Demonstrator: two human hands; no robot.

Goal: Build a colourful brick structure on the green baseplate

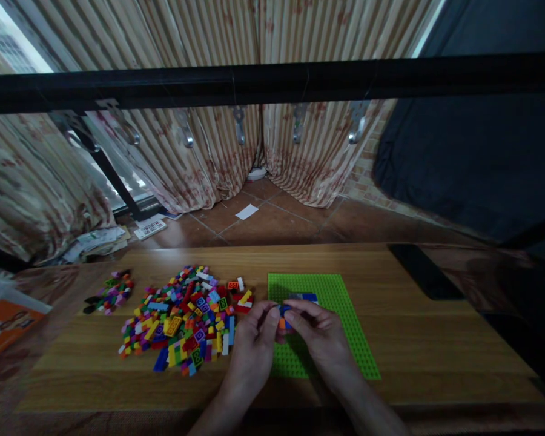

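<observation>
My left hand (254, 342) and my right hand (324, 339) meet over a green baseplate (345, 327). Between their fingertips is a small cluster of toy building bricks (283, 321), blue with an orange part. Both hands pinch it from opposite sides, and the fingers cover much of it. Just beyond my fingers, a blue brick (309, 297) with a greyish piece beside it rests on the baseplate. Left of my left hand spreads a large pile of mixed-colour bricks (181, 321).
The wooden table (436, 357) carries a smaller brick heap (113, 292) at far left and a black phone (424, 272) at the right. A clear box with an orange label (9, 324) stands beyond the left edge. A dark horizontal bar (272, 83) with hooks crosses the upper view.
</observation>
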